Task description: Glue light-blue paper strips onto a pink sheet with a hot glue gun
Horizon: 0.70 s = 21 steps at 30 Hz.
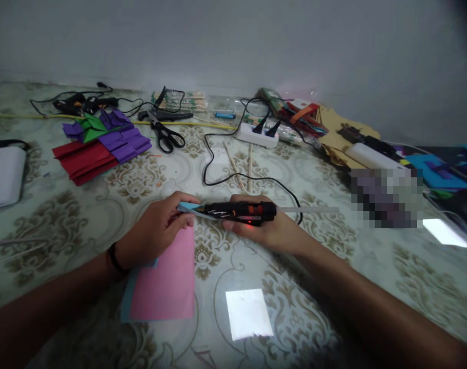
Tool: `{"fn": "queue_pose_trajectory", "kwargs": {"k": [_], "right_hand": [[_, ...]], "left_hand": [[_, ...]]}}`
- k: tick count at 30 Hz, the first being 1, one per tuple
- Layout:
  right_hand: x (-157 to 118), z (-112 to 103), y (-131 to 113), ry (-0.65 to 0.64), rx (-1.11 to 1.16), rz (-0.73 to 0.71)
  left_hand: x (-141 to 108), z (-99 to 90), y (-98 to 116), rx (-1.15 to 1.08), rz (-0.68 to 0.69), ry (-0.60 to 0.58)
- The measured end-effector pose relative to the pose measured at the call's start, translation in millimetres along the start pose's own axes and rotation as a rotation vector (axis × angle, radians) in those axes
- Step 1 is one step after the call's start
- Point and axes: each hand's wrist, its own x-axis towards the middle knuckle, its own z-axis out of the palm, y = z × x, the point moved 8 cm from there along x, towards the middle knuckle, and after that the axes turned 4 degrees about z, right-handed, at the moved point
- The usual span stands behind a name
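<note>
My left hand point(154, 228) pinches a folded piece of light blue paper point(187, 206) between thumb and fingers. My right hand point(264, 233) is wrapped round a black glue gun point(237, 211), whose red light is lit and whose tip points left into the fold of the blue paper. A pale glue stick point(313, 209) sticks out of the gun's back end. Under my left hand, pink paper point(164, 287) lies on the table with a blue-grey edge showing at its left side.
Black scissors point(166, 134) and folded coloured papers point(102, 148) lie at the back left. A white power strip point(258, 134) stands behind my hands, with a black cord looping toward the glue gun. Wooden sticks point(250, 166) lie nearer. At left is a white device point(4, 177).
</note>
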Motion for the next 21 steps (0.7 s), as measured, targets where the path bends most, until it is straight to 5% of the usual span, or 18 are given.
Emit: {"fn": "queue_pose_trajectory", "kwargs": {"k": [21], "right_hand": [[-6, 17, -19, 0.102, -0.191, -0.268]], "left_hand": [[2, 3.8, 10, 0.109, 0.031, -0.038]]}}
